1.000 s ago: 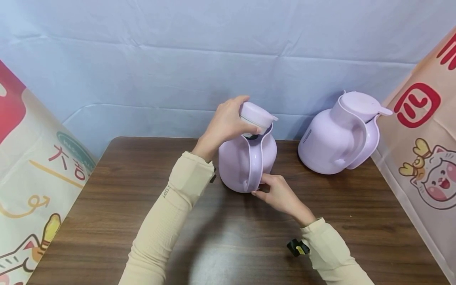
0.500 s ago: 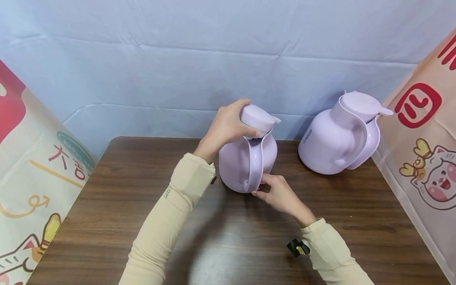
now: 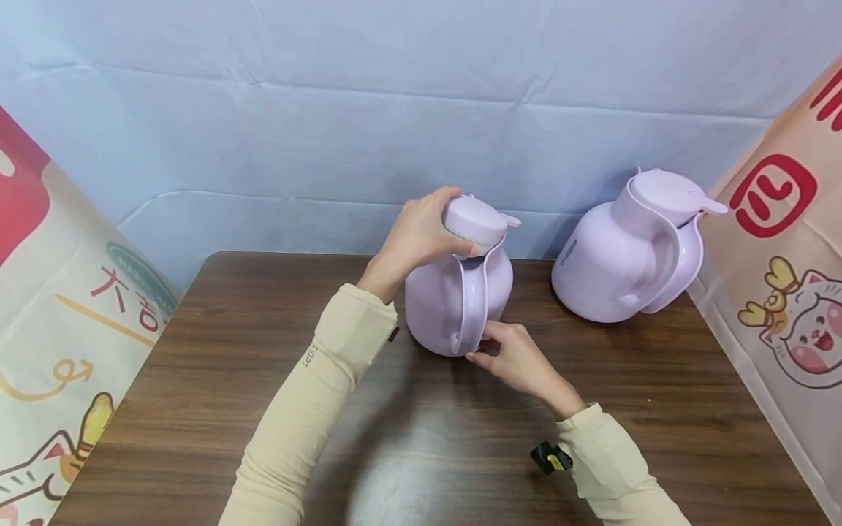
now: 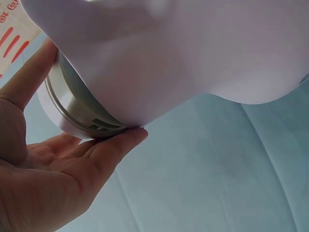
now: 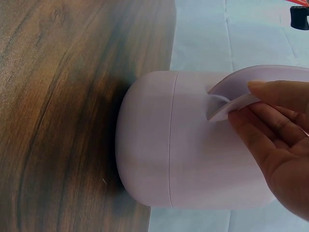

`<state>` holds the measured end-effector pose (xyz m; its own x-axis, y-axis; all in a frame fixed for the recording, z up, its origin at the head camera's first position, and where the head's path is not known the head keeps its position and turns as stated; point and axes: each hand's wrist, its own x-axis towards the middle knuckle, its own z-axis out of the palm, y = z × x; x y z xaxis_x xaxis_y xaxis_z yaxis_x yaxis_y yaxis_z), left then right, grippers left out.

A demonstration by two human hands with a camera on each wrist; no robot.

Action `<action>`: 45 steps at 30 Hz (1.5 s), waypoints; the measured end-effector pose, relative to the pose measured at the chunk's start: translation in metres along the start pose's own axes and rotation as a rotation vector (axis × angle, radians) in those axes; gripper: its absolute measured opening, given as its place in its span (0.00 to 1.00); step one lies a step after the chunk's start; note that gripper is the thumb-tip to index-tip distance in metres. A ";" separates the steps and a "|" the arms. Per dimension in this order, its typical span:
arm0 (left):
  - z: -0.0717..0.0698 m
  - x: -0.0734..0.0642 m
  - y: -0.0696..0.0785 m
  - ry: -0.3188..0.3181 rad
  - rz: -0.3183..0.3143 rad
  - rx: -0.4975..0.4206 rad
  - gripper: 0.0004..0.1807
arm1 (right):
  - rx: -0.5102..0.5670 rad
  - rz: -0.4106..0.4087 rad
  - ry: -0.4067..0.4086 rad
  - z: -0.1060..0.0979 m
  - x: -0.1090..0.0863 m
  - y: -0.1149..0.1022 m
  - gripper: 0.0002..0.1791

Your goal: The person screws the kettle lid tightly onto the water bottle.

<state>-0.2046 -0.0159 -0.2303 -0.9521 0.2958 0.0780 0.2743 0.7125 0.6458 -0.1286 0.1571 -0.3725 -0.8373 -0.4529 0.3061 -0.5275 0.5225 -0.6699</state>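
Note:
A lilac thermos jug (image 3: pixel 430 307) stands upright on the table with its handle (image 3: pixel 472 310) toward me. My left hand (image 3: pixel 417 230) grips the jug's round lid (image 3: pixel 475 220), thumb on the near side and fingers round the far side. The lid sits in the jug's mouth, a little raised and tilted. In the left wrist view, a pale band of the lid (image 4: pixel 67 99) shows above the jug's neck (image 4: pixel 130 72). Low on the handle, my right hand (image 3: pixel 520 358) pinches its bottom end between thumb and fingers, seen closely in the right wrist view beside the jug body (image 5: pixel 159 140).
A second lilac jug (image 3: pixel 601 263) with its lid on stands at the back right of the brown wooden table (image 3: pixel 263 409). Behind the table hangs a pale blue cloth (image 3: pixel 296 131). Printed cartoon sheets border the left and right sides.
The lid has come down into the jug's mouth under my left hand, covering the dark part below it. My right hand stays on the handle. The second jug has not moved.

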 end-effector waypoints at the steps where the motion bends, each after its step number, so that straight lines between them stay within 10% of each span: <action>1: 0.000 0.000 0.000 -0.002 0.002 0.001 0.42 | 0.002 -0.001 0.001 0.000 0.000 0.000 0.12; 27: -0.028 0.005 0.025 -0.111 -0.087 0.165 0.31 | -0.030 -0.014 0.016 0.000 0.000 0.001 0.11; 45: -0.023 0.013 0.026 -0.130 -0.106 0.215 0.36 | -0.037 -0.019 0.015 -0.002 0.000 -0.001 0.12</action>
<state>-0.2131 -0.0076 -0.1949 -0.9553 0.2821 -0.0888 0.2099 0.8584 0.4681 -0.1288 0.1577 -0.3708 -0.8290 -0.4523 0.3288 -0.5480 0.5400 -0.6388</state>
